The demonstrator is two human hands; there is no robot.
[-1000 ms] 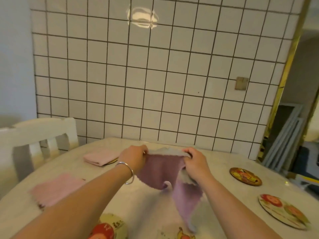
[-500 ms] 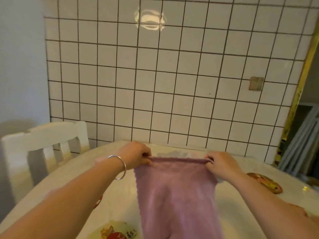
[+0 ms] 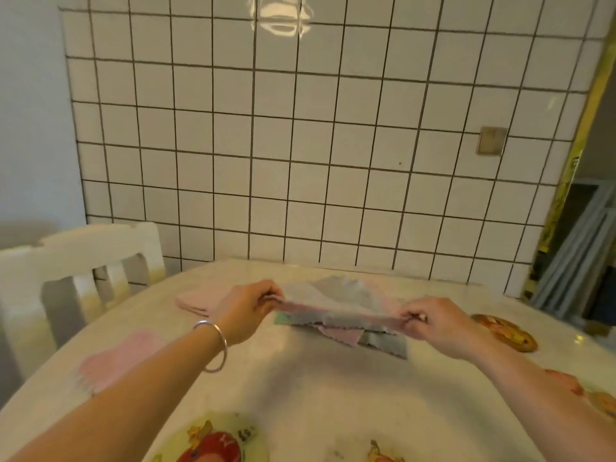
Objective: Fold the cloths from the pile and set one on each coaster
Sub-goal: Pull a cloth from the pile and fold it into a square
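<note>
We find the left hand [image 3: 248, 306] and right hand [image 3: 433, 323] each pinching an end of the cloth [image 3: 336, 306]. It stretches flat, pinkish, just above the pile [image 3: 360, 331].

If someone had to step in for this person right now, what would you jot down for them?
Left hand and right hand each pinch an end of a pink cloth, stretched flat above the pile at the table's far middle.
Done: two folded pink cloths lie on the left, one far, one near.
Left: fold this cloth and set it on a coaster; the one at right is bare. Then work through the pile.
</note>
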